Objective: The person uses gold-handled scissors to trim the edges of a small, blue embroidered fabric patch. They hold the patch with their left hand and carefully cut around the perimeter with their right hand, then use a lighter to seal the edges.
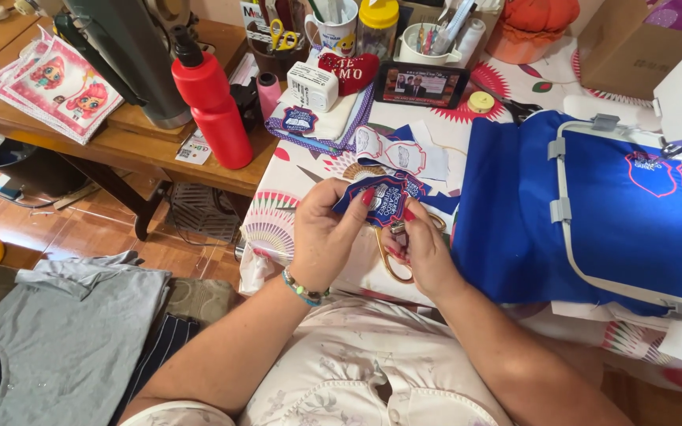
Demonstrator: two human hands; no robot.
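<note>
My left hand pinches a blue embroidered shield-shaped patch by its left edge. My right hand holds small gold-handled scissors, their tips at the patch's lower edge. Both hands are just above the front of a table covered with a patterned cloth. A strip of white backing with red-outlined patches lies just behind the hands.
Blue fabric clamped in a white embroidery hoop lies to the right. A red bottle stands on a wooden table at left. A phone, cups of pens and a cardboard box sit behind. Grey clothing lies lower left.
</note>
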